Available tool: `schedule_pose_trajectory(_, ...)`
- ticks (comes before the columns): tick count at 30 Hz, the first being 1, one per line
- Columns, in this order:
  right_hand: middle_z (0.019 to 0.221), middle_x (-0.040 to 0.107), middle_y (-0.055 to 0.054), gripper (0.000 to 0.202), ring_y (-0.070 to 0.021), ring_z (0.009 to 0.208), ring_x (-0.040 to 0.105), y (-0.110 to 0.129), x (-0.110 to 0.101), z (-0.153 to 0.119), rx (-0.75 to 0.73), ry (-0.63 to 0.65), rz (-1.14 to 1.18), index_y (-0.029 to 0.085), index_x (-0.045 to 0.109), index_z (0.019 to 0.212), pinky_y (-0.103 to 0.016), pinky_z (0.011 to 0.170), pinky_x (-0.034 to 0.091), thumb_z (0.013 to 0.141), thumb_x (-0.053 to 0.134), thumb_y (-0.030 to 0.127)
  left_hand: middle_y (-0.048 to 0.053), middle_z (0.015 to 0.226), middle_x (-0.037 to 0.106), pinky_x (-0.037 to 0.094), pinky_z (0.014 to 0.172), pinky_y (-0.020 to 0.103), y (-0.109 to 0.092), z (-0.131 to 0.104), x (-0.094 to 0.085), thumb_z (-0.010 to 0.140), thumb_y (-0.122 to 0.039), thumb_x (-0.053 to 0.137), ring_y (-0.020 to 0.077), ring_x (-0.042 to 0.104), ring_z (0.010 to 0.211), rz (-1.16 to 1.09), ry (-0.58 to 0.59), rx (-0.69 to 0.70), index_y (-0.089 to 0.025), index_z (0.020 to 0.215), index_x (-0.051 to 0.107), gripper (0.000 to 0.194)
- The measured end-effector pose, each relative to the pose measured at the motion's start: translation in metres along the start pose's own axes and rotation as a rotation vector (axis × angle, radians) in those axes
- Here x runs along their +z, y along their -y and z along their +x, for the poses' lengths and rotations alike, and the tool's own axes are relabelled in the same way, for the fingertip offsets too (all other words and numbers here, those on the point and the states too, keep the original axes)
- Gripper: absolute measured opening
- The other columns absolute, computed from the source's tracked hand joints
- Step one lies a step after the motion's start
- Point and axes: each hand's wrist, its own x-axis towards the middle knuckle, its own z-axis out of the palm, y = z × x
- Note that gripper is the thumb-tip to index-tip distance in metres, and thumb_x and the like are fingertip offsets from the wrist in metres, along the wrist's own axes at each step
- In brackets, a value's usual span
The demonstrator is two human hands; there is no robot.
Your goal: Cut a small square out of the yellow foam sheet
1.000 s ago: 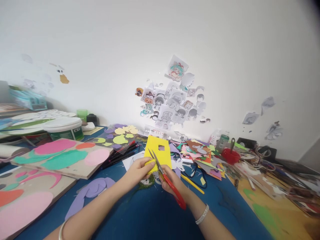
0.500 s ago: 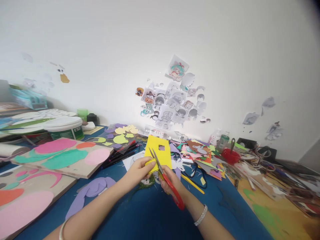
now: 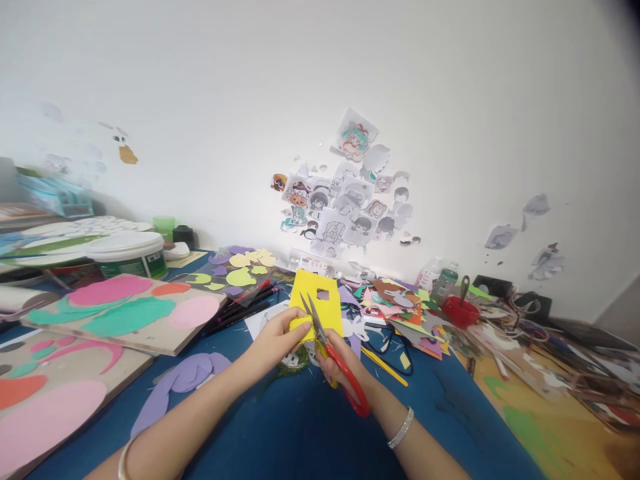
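Observation:
Between its thumb and fingers, my left hand [image 3: 284, 333] pinches a small yellow paper piece [image 3: 302, 329]. My right hand [image 3: 340, 360] grips red-handled scissors [image 3: 346, 375], whose blades are slightly parted and point up and away beside the piece's right edge. Behind both hands lies a yellow sheet [image 3: 316, 290] with a small rectangular cutout near its upper right. Partly under the hands is a drawing with green parts [image 3: 293, 361].
Boards with coloured shapes [image 3: 135, 313] and a white-lidded tub [image 3: 127, 257] stand left. Purple cutouts [image 3: 185, 380] lie nearer. Paper scraps [image 3: 400, 307], a yellow stick [image 3: 385, 367] and a red bowl [image 3: 460, 312] are at right.
The scissors and right hand have shifted very slightly, and the yellow piece in my left hand is tilted a little differently. Both hands keep their hold.

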Motion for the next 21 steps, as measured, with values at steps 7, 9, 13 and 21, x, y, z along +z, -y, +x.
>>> schedule_pose_trajectory(7,0.065,0.037,0.006,0.063,-0.0066,0.049,0.033,0.008,-0.003,-0.003,0.012,0.05,-0.013,0.021,0.042,0.109,-0.021,0.045,0.03,0.072,0.051,0.071,-0.004,0.075,0.054,0.038,0.051,0.018,-0.006,0.0,0.002,0.075,-0.041,0.057,0.0035,0.047,0.059,-0.081,-0.024,0.032,-0.018,0.081,0.041,0.029)
schedule_pose_trajectory(9,0.067,0.037,0.005,0.063,-0.0068,0.05,0.033,0.01,-0.004,-0.004,0.017,0.052,-0.02,0.021,0.041,0.11,-0.021,0.046,0.03,0.072,0.051,0.07,-0.001,0.083,0.06,0.044,0.061,0.022,-0.008,0.0,0.001,0.073,-0.044,0.058,0.0074,0.056,0.071,-0.088,-0.006,0.029,-0.018,0.081,0.041,0.032)
schedule_pose_trajectory(13,0.069,0.037,0.004,0.062,-0.0072,0.05,0.032,0.011,-0.005,-0.005,0.027,0.057,-0.026,0.022,0.04,0.11,-0.022,0.046,0.029,0.072,0.05,0.071,0.0,0.087,0.064,0.046,0.075,0.026,-0.007,-0.002,-0.001,0.071,-0.047,0.058,0.0118,0.06,0.083,-0.073,0.002,0.045,-0.019,0.082,0.047,0.032)
schedule_pose_trajectory(21,0.068,0.034,0.004,0.058,-0.0069,0.052,0.028,0.014,-0.007,-0.006,0.05,0.062,-0.037,0.02,0.042,0.106,-0.021,0.045,0.025,0.074,0.051,0.068,0.0,0.09,0.063,0.045,0.075,0.023,-0.011,-0.002,-0.004,0.07,-0.047,0.06,0.012,0.059,0.084,-0.009,-0.033,0.069,-0.019,0.085,0.055,0.032)
